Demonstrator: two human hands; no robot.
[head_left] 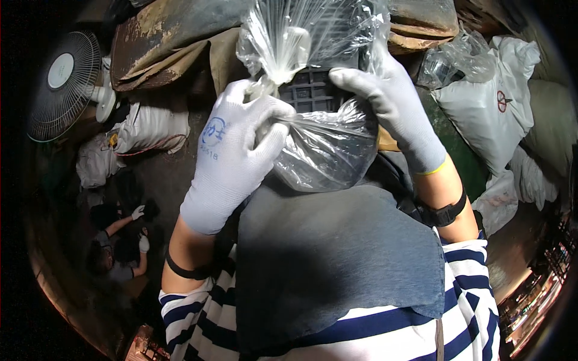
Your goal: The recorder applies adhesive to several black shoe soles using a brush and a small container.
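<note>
On the left side of the clear plastic bag [328,159], the left hand [244,141] clamps onto it; on the bag's right, the right hand [397,105] touches it, grip unclear.

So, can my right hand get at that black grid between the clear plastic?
Probably yes: your right hand has its thumb beside the black grid, which looks uncovered there, with clear plastic above and below in the picture.

So the clear, crinkled plastic bag [328,153] is super glossy — highlights all over. The black gridded block [308,90] looks like matt plastic. White-grey fabric gloves [232,144] have a fine knit; the blue-grey cloth apron [337,253] is matt — kinda worn-looking.
</note>
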